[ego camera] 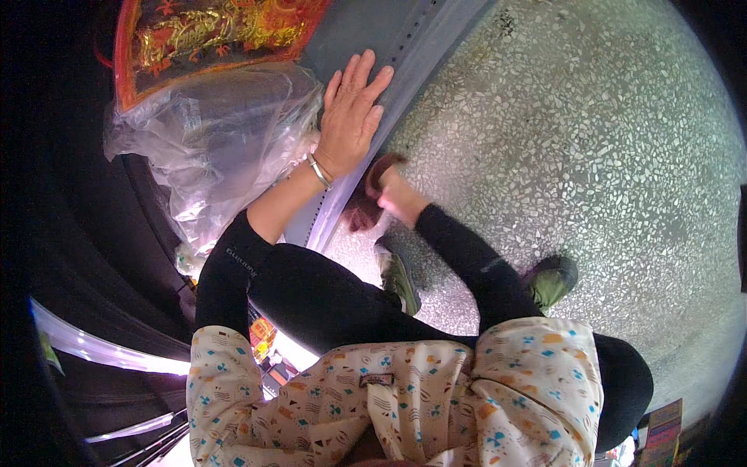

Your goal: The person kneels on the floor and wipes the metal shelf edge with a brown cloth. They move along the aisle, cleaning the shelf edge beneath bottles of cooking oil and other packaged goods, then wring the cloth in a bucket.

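My left hand (350,119), a metal bangle on its wrist, lies palm down with fingers extended on a grey metal shelf (356,35) by its perforated edge. It holds nothing. Just beyond the shelf's edge and lower down, my right hand (401,195) is blurred and closed on a dark reddish-brown item (363,211), perhaps a cloth; its exact kind cannot be told. A crumpled clear plastic bag (216,134) lies to the left of my left hand. Above the bag is a red package with gold printing (222,32).
Speckled terrazzo floor (572,152) spreads out to the right of the shelf. My shoes (551,283) stand on it near my bent knees. Dark curved panels (87,233) and a bright strip (111,344) are at the left. Printed cartons (662,429) show at the lower right.
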The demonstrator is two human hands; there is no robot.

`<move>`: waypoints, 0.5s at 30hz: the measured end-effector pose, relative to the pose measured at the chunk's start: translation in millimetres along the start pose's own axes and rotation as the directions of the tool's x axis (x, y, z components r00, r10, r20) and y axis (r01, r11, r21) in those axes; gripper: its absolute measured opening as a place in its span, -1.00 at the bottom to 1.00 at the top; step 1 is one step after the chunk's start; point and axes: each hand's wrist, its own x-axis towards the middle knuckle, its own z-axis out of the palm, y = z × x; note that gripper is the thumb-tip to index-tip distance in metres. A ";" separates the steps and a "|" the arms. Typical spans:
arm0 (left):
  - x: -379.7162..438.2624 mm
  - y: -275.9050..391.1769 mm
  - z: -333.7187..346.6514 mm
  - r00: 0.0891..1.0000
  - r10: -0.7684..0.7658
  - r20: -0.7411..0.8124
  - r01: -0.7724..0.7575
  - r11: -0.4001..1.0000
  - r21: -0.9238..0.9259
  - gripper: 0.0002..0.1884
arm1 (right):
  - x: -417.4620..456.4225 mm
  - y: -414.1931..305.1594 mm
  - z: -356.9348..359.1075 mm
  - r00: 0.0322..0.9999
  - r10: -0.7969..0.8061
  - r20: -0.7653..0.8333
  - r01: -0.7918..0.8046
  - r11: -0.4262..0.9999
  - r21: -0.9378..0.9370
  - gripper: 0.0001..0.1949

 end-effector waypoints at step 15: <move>17.6 7.8 7.9 0.997 0.017 0.077 -0.016 1.000 -0.009 -0.52 | -137.1 -470.0 208.6 0.552 -0.732 0.400 0.818 0.569 -0.088 -0.80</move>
